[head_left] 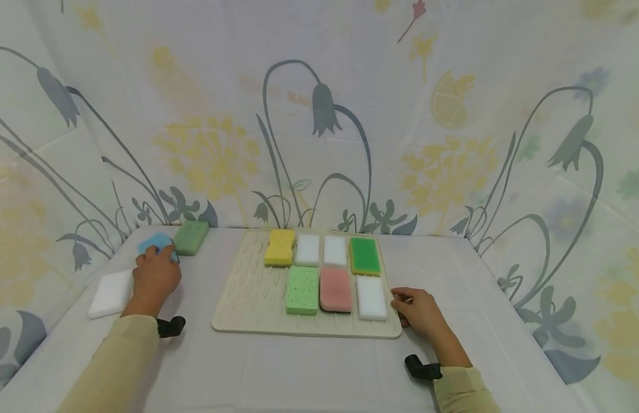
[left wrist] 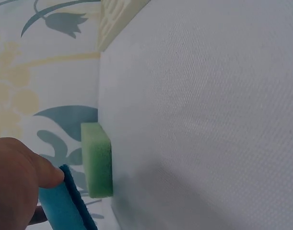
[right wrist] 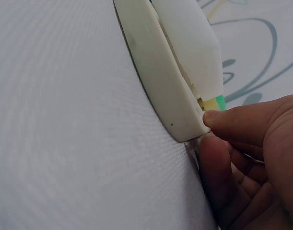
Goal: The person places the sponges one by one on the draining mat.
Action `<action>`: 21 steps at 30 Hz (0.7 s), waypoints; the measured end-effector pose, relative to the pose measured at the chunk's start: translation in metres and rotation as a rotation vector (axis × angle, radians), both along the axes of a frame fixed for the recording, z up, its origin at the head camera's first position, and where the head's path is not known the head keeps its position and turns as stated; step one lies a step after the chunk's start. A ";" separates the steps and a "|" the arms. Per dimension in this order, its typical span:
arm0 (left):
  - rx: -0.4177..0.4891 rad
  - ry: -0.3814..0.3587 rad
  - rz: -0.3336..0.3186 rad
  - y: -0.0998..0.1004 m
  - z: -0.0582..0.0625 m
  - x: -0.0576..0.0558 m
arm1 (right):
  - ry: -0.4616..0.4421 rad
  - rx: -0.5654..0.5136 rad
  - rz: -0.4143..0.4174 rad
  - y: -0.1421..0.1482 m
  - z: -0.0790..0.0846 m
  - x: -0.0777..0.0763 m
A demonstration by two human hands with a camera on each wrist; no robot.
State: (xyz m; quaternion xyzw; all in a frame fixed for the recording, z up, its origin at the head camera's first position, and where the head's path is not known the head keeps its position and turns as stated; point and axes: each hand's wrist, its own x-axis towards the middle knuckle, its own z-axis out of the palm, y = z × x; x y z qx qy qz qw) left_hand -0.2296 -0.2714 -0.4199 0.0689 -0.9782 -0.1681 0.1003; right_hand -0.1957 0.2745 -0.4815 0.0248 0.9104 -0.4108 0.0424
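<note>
At the left, my left hand [head_left: 156, 276] holds a blue sponge [head_left: 153, 241] from above. In the left wrist view the thumb presses against the dark scouring layer of this sponge [left wrist: 64, 203]. Just beyond it lies a green sponge [head_left: 191, 237], and a white sponge [head_left: 110, 295] lies on the near side of the hand. My right hand [head_left: 421, 312] pinches the right edge of a cream ridged drying mat [head_left: 247, 312] between thumb and fingers. The right wrist view has the thumb on the mat's rim [right wrist: 160, 81], beside a white sponge [right wrist: 192, 48].
On the mat, yellow [head_left: 280, 248], white and green-yellow [head_left: 365, 256] sponges form the back row. Light green [head_left: 302, 290], pink [head_left: 335, 290] and white [head_left: 371, 297] ones sit in front. A floral curtain [head_left: 319, 149] rises behind the white-covered table [head_left: 288, 373].
</note>
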 end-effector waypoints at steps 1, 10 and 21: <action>-0.006 -0.001 -0.005 0.001 0.000 0.000 | 0.000 -0.002 -0.003 0.000 0.000 0.000; -0.017 -0.019 -0.042 0.015 0.003 0.008 | 0.012 0.004 -0.003 -0.001 0.003 0.003; -0.045 0.020 -0.098 0.032 0.005 0.014 | 0.007 -0.010 0.002 0.001 0.001 -0.001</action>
